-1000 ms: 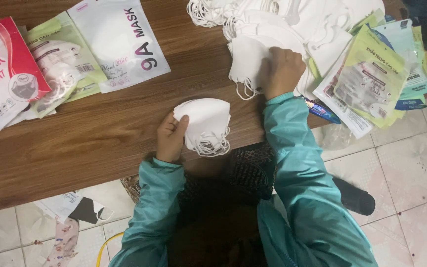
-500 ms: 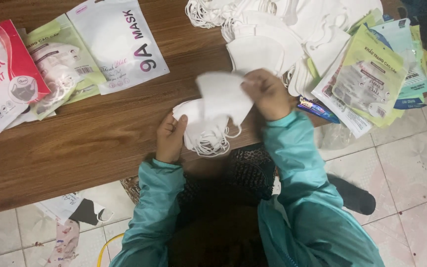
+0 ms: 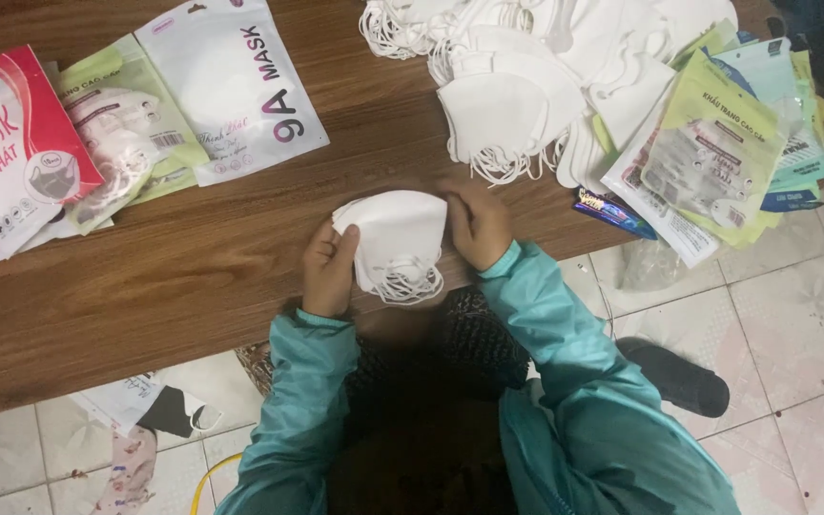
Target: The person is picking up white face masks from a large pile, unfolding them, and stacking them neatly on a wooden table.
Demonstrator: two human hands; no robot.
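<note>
**Fresh mask squared onto the hand-held stack**

Both hands now closed on one small stack of white masks [image 3: 398, 238] at the near edge of the wooden table [image 3: 174, 277], just in front of the body. Left hand [image 3: 329, 267] clamped on the stack's left side, thumb over the top layer, fingers underneath. Right hand [image 3: 477, 224] pressed against the right side, fingers curled over the edge, no longer out at the pile. A second ago that hand up at the loose heap of masks [image 3: 517, 105]; half a second ago carrying a single mask back; now that mask flat on top of the others, edges lined up, ear loops hanging in a bunch below. Meaning, as a judgement: one more piece added to the count, stack thicker, grip firm enough for another round.

Heap of loose masks well apart, toward the far right of the table. Green and white mask packets [image 3: 717, 153] fanned over the right edge, beside the heap. White mask pouch [image 3: 231, 86], green pouch [image 3: 131, 129] and red pouch [image 3: 11, 153] overlapping at the far left. Dark shoe [image 3: 679, 377] on the tiled floor [image 3: 793, 324] to the right.
</note>
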